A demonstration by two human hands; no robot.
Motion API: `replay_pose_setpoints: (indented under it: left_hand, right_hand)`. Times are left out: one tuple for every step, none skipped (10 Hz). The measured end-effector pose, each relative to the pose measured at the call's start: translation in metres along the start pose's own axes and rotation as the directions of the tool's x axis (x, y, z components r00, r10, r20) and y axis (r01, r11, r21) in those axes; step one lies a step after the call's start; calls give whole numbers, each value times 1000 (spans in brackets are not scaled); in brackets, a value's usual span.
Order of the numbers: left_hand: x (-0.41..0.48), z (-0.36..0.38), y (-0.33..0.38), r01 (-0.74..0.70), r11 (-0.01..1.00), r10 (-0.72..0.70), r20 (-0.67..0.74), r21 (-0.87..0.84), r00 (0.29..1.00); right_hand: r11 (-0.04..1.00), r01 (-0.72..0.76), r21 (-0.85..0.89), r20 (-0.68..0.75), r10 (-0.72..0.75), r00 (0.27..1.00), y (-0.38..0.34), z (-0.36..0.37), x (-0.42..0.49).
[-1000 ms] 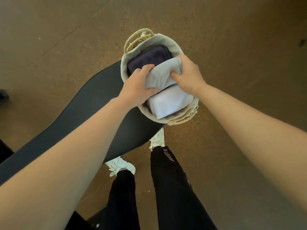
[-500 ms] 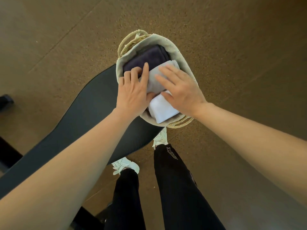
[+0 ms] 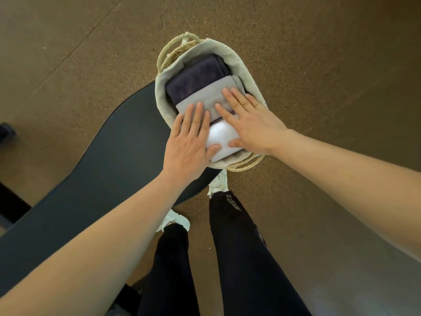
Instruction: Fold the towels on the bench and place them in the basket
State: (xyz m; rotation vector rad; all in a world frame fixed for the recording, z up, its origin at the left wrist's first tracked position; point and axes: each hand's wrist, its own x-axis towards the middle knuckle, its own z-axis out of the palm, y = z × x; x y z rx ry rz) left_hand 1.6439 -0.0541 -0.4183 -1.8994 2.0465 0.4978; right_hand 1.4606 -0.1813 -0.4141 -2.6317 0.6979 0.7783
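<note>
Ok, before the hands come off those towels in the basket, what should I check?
1. Grey towel inside the basket: ok. It lies between the dark purple towel and the white towel, within the rim.
2. Hands free to lift: ok. The left hand and right hand lie flat on the towels, fingers straight, with no grip on anything.
3. Folds neat: cannot tell. The hands hide much of the grey and white towels.
4. Basket fully supported by the bench: cannot tell. It sits at the bench's very end.
5. No towels left on the bench: cannot tell. The bench runs out of frame.
</note>
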Motion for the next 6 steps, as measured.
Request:
replay_pose_setpoints:
  left_hand:
    - [9, 2, 3, 6, 998, -8, 25, 59, 1000]
    - [13, 2, 7, 28, 997, -32, 53, 73, 998]
    - [12, -1, 7, 23, 997, -28, 63, 77, 998]
    - [8, -8, 3, 21, 998, -23, 47, 62, 999]
    - [-7, -20, 0, 15, 1000, -15, 26, 7, 1000]
    - [-26, -30, -1, 57, 996, -61, -62, -64, 996]
  right_hand:
    - [999, -37, -13, -17, 36, 999, -4, 2, 9]
    - [997, -66, -51, 16, 67, 998, -8, 2, 12]
    - [992, -81, -99, 30, 85, 996, -11, -2, 13]
    - [996, -71, -45, 21, 72, 997, -11, -9, 6]
    - [995, -64, 79, -7, 65, 998, -12, -17, -8]
    - [975, -99, 201, -46, 111, 993, -17, -21, -25]
